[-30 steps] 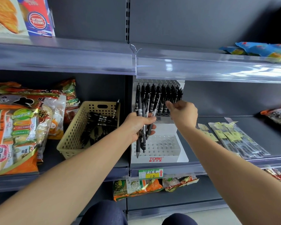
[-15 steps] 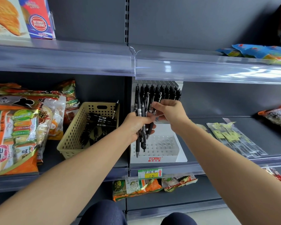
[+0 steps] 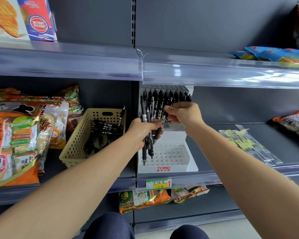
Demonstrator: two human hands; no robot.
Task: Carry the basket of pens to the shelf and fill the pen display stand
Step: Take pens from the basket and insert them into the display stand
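Your left hand (image 3: 141, 130) is clenched around a bundle of black pens (image 3: 147, 149), held upright just in front of the white pen display stand (image 3: 164, 169), tips hanging over its front tier of holes. Your right hand (image 3: 185, 114), also in front of the stand, pinches one pen (image 3: 163, 118) at the top of that bundle. Standing pens (image 3: 173, 97) fill the stand's back rows. The beige basket (image 3: 76, 144) sits just left of the stand, holding loose pens (image 3: 104, 128).
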